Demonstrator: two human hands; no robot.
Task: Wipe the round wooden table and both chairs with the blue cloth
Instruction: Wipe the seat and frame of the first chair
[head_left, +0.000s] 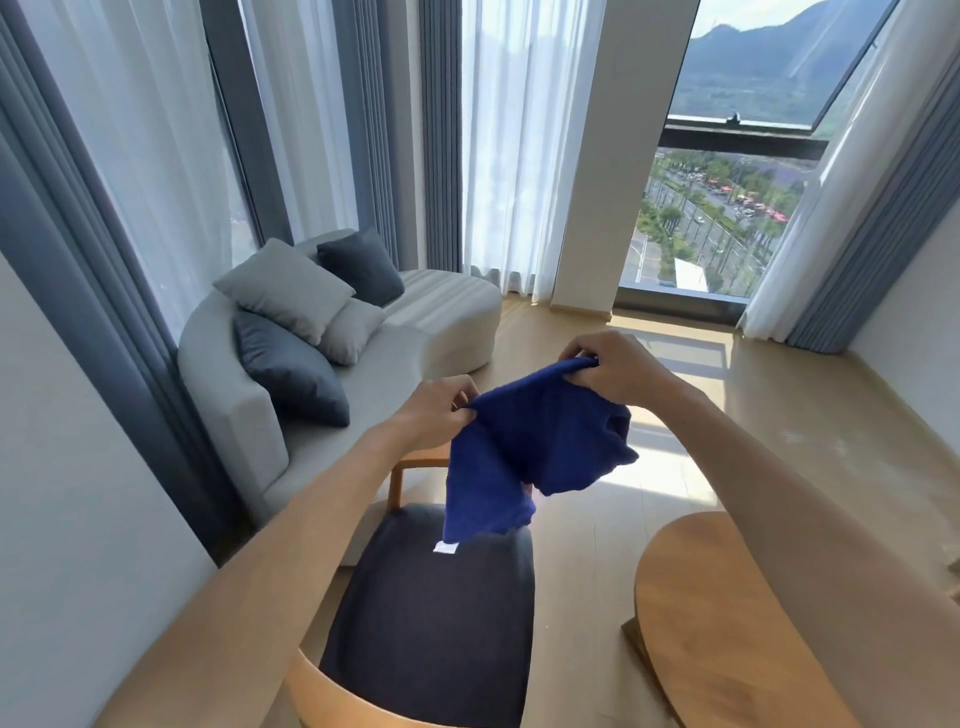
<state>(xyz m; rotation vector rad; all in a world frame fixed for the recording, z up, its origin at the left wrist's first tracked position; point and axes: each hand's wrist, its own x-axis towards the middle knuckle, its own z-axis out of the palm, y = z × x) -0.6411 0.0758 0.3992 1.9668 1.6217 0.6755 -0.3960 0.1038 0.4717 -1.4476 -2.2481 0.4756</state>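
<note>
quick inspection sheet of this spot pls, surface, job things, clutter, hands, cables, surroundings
surface: round wooden table at lower right, its visible part bare
job's things: blue cloth held in the air above the chair with a dark seat; second chair not seen
clutter: nothing seen
grippers: left hand and right hand each pinch an upper edge of the cloth
cables: nothing seen
surroundings: grey sofa with cushions, curtains, window, wooden floor

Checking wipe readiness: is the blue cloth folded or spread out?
Neither fully: the blue cloth hangs bunched in the air, the left hand and right hand pinching its upper edge.
</note>
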